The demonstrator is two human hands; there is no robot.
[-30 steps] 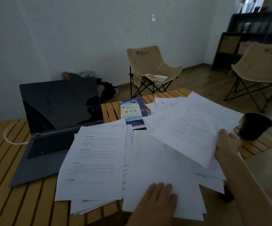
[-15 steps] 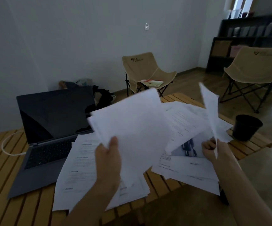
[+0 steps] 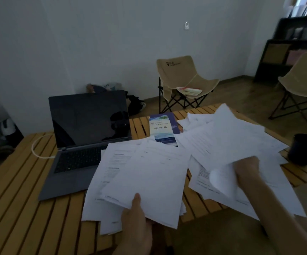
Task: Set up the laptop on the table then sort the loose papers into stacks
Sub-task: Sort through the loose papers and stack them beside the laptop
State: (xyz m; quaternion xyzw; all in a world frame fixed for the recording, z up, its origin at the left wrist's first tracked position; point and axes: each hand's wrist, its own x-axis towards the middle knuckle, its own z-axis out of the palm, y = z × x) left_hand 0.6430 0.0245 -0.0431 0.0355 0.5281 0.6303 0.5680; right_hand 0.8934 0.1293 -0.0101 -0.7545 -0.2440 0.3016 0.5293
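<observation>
One laptop (image 3: 86, 142) stands open on the slatted wooden desk (image 3: 20, 208) at the left, its screen dark and upright, its keyboard deck partly overlapped at the right edge by paper. One white cable (image 3: 36, 150) loops on the desk just beside the laptop's left side. The loose papers lie in two groups. The left stack (image 3: 116, 173) rests at the desk's near centre, its sheets fanned and unaligned; the individual sheet count cannot be determined. The left hand (image 3: 136, 223) grips one sheet (image 3: 154, 181) at its near edge, thumb on top and fingers curled beneath, holding it over the left stack. The right pile (image 3: 228, 140) spreads across the desk's right portion, its sheets overlapping at varied angles. The right hand (image 3: 246, 167) is closed on a curled sheet (image 3: 222, 183) at the near side of the right pile; its fingers are blurred, so the exact contact cannot be told. One blue booklet (image 3: 162, 129) lies flat between the laptop and the right pile, its near end tucked under paper. One dark cup (image 3: 304, 149) stands upright at the desk's right edge, just beside the right pile. Two beige folding chairs stand on the floor beyond the desk: the centre chair (image 3: 180, 76), which carries one flat item on its seat, and the right chair (image 3: 305, 83).
</observation>
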